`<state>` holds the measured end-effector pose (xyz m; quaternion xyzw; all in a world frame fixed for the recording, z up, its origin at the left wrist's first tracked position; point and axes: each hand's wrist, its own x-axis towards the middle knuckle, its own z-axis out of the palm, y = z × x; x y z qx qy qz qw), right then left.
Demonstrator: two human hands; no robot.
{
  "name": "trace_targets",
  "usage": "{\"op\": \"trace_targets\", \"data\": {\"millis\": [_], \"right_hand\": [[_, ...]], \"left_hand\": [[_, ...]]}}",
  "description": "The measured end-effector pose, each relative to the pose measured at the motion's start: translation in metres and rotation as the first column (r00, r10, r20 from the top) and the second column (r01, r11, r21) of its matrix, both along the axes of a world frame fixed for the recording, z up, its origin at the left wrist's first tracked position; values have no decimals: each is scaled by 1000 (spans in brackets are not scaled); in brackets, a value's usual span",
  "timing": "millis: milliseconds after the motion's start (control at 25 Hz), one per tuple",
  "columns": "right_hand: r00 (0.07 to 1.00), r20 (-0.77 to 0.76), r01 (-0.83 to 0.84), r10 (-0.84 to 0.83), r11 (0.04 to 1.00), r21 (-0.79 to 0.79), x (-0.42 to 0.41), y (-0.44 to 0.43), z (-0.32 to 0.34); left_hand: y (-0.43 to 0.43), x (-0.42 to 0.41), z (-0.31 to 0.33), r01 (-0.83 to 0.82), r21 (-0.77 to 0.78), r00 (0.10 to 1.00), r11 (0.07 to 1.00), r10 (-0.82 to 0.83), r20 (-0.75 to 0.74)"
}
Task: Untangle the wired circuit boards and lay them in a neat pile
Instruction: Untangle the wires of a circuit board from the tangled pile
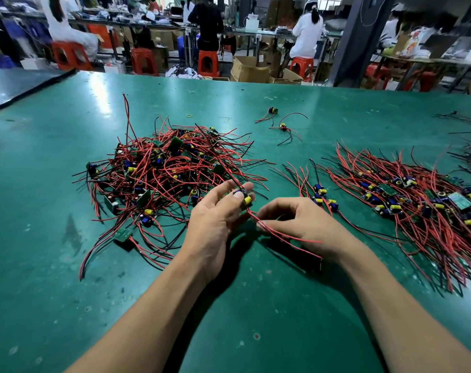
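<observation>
Trailing red wires [253, 216], one circuit board [244, 197] is held just above the desk [255, 305] by the left hand [215, 219], its grip curled round it. The right hand [301, 222] pinches those wires. A tangled heap [161, 168] lies left, a combed pile [417, 205] right.

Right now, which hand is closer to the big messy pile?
Left. The left hand is at the messy pile's near edge, holding a board. The right hand sits farther right, pinching that board's wires, toward the neat pile.
</observation>
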<state>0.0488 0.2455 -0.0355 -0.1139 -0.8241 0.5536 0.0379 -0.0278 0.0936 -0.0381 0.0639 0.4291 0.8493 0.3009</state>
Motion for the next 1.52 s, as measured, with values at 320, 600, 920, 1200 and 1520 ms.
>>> {"op": "trace_targets", "data": {"millis": [320,600,920,1200,1520], "right_hand": [[985,-141,43,-101,931,-362,-5,-20,2],[964,-157,100,-216,836,-540,-6,-22,9],[996,-70,-82,47,740,-667,9,-9,19],[1000,22,0,12,887,-462,5,-11,14],[986,-35,129,-165,871,-475,-4,-11,7]], "left_hand": [[-3,1,3,77,3,997,997,-77,-16],[-2,-1,-2,96,23,990,995,-93,-108],[-5,0,5,333,-131,941,934,-338,-18],[-2,3,-4,399,-55,914,915,-402,-59],[0,-1,-7,320,-84,946,944,-323,-24]]}}
